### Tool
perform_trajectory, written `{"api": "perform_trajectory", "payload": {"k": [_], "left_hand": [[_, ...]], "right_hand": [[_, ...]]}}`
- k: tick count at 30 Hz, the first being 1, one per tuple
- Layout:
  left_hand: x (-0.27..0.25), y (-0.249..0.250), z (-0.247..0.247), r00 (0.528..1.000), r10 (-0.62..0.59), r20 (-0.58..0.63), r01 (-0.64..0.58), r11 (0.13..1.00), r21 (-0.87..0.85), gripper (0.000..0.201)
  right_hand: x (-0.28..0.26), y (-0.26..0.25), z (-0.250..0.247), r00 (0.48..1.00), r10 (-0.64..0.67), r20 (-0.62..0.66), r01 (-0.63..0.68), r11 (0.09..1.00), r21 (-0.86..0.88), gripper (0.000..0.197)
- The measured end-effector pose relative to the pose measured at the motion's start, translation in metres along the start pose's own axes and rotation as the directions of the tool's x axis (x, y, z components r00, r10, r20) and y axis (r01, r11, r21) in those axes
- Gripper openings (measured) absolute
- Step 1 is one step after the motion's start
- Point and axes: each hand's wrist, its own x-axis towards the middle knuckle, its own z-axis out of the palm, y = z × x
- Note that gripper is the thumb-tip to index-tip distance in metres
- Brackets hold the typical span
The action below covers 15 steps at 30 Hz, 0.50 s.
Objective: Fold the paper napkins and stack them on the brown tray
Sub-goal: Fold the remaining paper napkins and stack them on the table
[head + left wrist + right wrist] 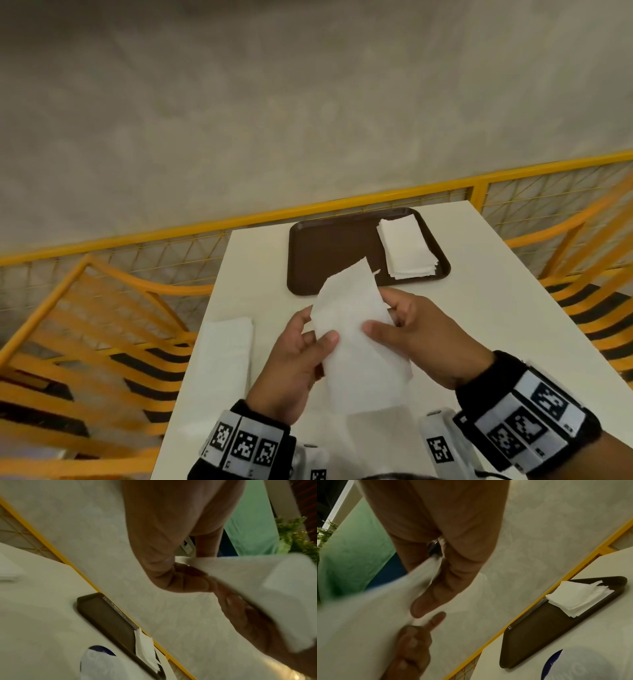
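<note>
A white paper napkin (pixel 356 339) hangs in the air above the table, held by both hands. My left hand (pixel 301 346) pinches its left edge between thumb and fingers, and my right hand (pixel 397 325) pinches its right edge. The wrist views show the same napkin (pixel 257 577) (pixel 368 608) blurred against the fingers. Beyond it, at the table's far edge, lies the brown tray (pixel 325 253) (pixel 106 616) (pixel 539 631). A stack of folded napkins (pixel 406 248) (pixel 145 649) (pixel 578 597) rests on the tray's right part.
A pile of unfolded white napkins (pixel 226 353) lies on the white table (pixel 496 308) at my left. Yellow slatted chairs (pixel 85 342) stand on both sides, and a yellow mesh railing (pixel 513 195) runs behind the table.
</note>
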Motion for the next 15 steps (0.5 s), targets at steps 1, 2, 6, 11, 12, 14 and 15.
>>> {"api": "perform_trajectory", "payload": {"k": [1,2,6,11,12,14,15], "left_hand": [[0.000,0.000,-0.004,0.999,0.031,-0.012,-0.031,0.998,0.050,0.051],[0.001,0.000,-0.008,0.998,0.058,-0.012,-0.056,0.993,0.106,0.051],[-0.005,-0.002,-0.019,0.994,0.099,0.039,-0.105,0.967,0.233,0.045],[-0.003,-0.008,-0.015,0.982,0.175,-0.075,-0.156,0.966,0.208,0.034],[-0.001,-0.009,-0.014,0.973,0.203,-0.110,-0.177,0.962,0.209,0.037],[0.001,-0.009,-0.012,0.952,0.259,-0.165,-0.217,0.947,0.238,0.038],[0.001,-0.008,-0.011,0.940,0.291,-0.180,-0.238,0.934,0.266,0.037]], "right_hand": [[0.002,0.002,0.001,1.000,0.017,0.014,-0.017,0.999,0.034,0.028],[0.003,0.003,0.001,0.999,0.037,0.018,-0.038,0.997,0.062,0.031],[0.009,0.008,0.002,0.996,0.067,-0.059,-0.063,0.995,0.074,0.044],[0.012,0.012,0.008,0.994,0.013,-0.111,-0.021,0.997,-0.080,0.049],[0.012,0.012,0.009,0.995,0.005,-0.100,-0.015,0.995,-0.099,0.052],[0.012,0.012,0.011,0.996,-0.009,-0.085,0.001,0.995,-0.103,0.059],[0.011,0.010,0.011,0.996,-0.020,-0.089,0.012,0.996,-0.091,0.063]]}}
